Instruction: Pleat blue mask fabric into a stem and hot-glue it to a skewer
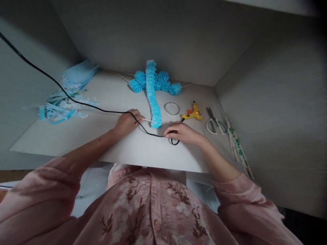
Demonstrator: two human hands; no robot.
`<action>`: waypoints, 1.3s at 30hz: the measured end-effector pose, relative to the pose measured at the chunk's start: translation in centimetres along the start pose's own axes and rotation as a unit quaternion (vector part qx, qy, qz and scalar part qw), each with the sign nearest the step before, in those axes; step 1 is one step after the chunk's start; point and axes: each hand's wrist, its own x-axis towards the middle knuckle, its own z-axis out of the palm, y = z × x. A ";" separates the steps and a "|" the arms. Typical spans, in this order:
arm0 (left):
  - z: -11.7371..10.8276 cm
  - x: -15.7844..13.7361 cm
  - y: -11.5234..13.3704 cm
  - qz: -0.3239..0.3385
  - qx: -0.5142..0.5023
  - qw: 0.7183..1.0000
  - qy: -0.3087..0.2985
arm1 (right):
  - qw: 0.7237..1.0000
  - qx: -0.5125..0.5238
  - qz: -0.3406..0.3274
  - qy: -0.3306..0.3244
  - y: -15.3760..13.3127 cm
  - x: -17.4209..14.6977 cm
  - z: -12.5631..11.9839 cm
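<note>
Looks like a small craft workstation, boxed in by plain grey panels (138, 37) at the back and on both sides. Furnished with a white tabletop (122, 146). Equipped for handwork with a yellow hot-glue gun (193, 112), showing a small orange light, and scissors (214, 119) just beside it. Stocked with a pile of pale blue sheets (79, 75), cut scraps (63, 106), pale sticks (238, 147) and stemmed blue roses (135, 85). Could belong to a home or a workshop; impossible to say which.
</note>
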 end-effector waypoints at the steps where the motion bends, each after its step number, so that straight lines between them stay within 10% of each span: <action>1: 0.0 0.0 0.2 0.013 0.014 1.000 -0.001 | 1.000 -0.016 -0.005 -0.020 -0.1 0.0 0.0; 10: -0.6 0.0 0.6 0.147 0.015 0.981 -0.126 | 0.998 -0.022 -0.016 -0.064 -1.4 0.2 0.8; 21: -0.2 0.9 0.5 0.108 -0.022 0.987 -0.116 | 0.966 -0.021 0.108 0.233 3.8 10.5 -4.9; 29: -1.2 -0.1 0.2 0.174 -0.062 0.978 -0.099 | 0.922 0.147 0.254 0.252 5.7 19.1 -5.0; 39: -1.7 0.2 0.4 0.174 -0.069 0.975 -0.120 | 0.911 0.195 0.224 0.286 4.6 20.3 -5.4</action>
